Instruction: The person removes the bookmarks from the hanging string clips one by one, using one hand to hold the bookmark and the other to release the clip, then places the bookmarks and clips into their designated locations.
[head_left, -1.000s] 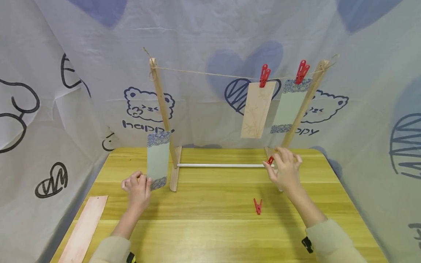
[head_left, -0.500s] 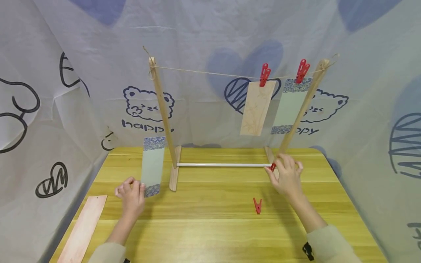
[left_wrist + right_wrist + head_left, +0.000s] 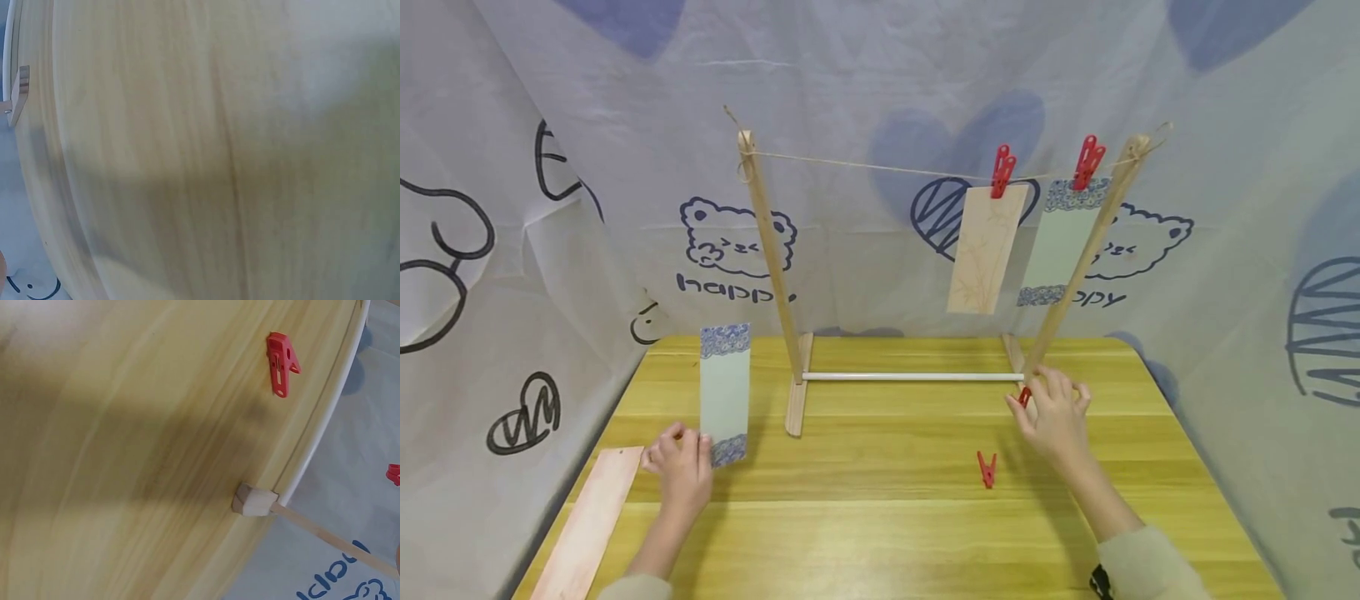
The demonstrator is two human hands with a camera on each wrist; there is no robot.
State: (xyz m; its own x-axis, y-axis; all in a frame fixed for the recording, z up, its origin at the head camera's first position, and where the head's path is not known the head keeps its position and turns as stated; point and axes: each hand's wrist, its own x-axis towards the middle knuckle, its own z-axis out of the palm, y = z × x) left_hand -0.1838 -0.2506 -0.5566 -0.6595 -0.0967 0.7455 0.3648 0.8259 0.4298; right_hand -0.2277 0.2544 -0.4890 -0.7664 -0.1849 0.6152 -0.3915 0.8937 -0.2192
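Note:
In the head view my left hand (image 3: 681, 471) pinches the lower left edge of a pale green paper card (image 3: 726, 396) with blue lace-patterned ends. The card stands upright in the air, left of a wooden rack. Between its thumb and fingers my right hand (image 3: 1056, 417) holds a red clothespin (image 3: 1024, 397), low by the rack's right post (image 3: 1086, 254). A second red clothespin (image 3: 987, 470) lies on the table. On the string (image 3: 865, 166), red clothespins hold a beige card (image 3: 987, 250) and another green lace-ended card (image 3: 1062, 242). Only a sliver of each hand enters the wrist views.
A long pinkish card (image 3: 591, 521) lies at the table's left side. The rack's left post (image 3: 767, 242) and white crossbar (image 3: 910, 377) stand near the back edge of the wooden table (image 3: 865, 517). A printed cloth (image 3: 850, 75) hangs behind.
My left hand has moved left and toward me with the green card, away from the left post. The right hand has come slightly lower with its clothespin.

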